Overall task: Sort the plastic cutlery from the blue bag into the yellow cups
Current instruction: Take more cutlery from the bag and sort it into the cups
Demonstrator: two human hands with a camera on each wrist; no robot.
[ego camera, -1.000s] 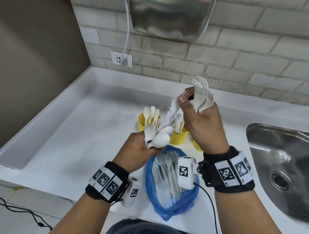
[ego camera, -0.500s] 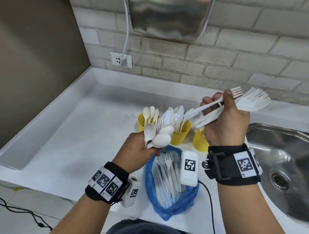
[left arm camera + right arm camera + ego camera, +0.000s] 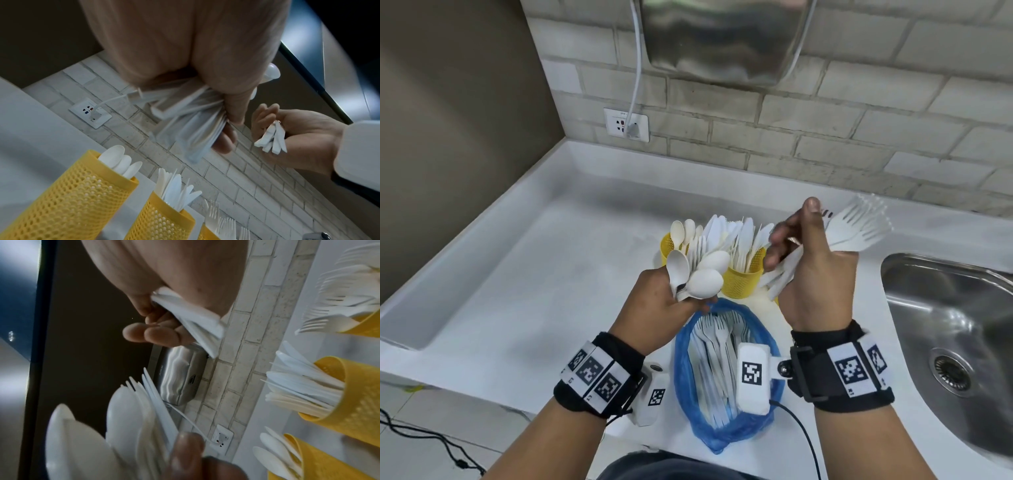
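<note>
My left hand (image 3: 671,301) grips a mixed bundle of white spoons and forks (image 3: 702,270) by the handles, above the blue bag (image 3: 722,431); the bag lies open on the counter with several forks inside. My right hand (image 3: 801,246) holds a fan of white forks (image 3: 859,229), tines pointing right, over the rightmost yellow cup (image 3: 207,233), which it hides in the head view. The left yellow cup (image 3: 666,248) holds spoons and the middle cup (image 3: 743,282) holds knives. In the right wrist view, fingers (image 3: 156,335) curl round the fork handles (image 3: 191,318).
A steel sink (image 3: 948,308) lies to the right of the cups. The white counter (image 3: 534,274) has a raised rim at left and back. A wall socket (image 3: 626,125) with a white cable and a steel hand dryer (image 3: 722,37) are on the brick wall.
My right hand drew a fork out of the left hand's bundle, swung right with its forks, then came back slightly left and lower. The left hand stayed in place.
</note>
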